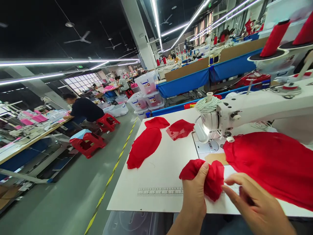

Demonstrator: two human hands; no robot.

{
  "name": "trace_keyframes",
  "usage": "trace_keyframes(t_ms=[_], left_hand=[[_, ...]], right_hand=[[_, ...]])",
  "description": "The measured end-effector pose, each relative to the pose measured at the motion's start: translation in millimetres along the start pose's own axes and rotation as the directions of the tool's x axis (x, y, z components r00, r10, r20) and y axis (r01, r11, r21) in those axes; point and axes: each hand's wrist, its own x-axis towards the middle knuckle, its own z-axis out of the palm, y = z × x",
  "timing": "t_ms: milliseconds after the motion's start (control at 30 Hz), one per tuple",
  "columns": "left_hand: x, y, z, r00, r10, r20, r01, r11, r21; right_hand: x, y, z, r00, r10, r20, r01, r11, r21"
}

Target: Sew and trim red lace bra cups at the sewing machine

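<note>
In the head view my left hand (195,191) grips a crumpled piece of red fabric (214,181), thumb on top, above the front of the white sewing table (166,169). Close to the right, my right hand (254,200) has its thumb and index fingertips pinched at the fabric's edge; its other fingers curl inward. Behind them stands a white sewing machine (259,109), its lamp lit over the metal needle plate (207,147). A large red fabric piece (271,163) lies right of the needle area, partly behind my right hand.
Red cut pieces, including a long one (145,147) and a smaller one (181,129), lie left on the table. A printed ruler (160,192) runs along its front. Red thread cones (275,39) stand at upper right. Across the aisle a person (84,109) sits near red stools (88,143).
</note>
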Motion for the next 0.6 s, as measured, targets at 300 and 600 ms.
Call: trace_keyframes(t_ms=[300, 600], left_hand=[[-2, -6, -3.5, 0.982, -0.185, 0.030, 0.187, 0.961, -0.204], [14, -7, -3.0, 0.924, -0.379, -0.052, 0.336, 0.869, -0.363]], right_hand=[[12, -9, 22, 0.946, -0.116, 0.304, 0.060, 0.981, 0.186], [-4, -10, 18, 0.935, -0.072, 0.346, -0.059, 0.934, 0.353]])
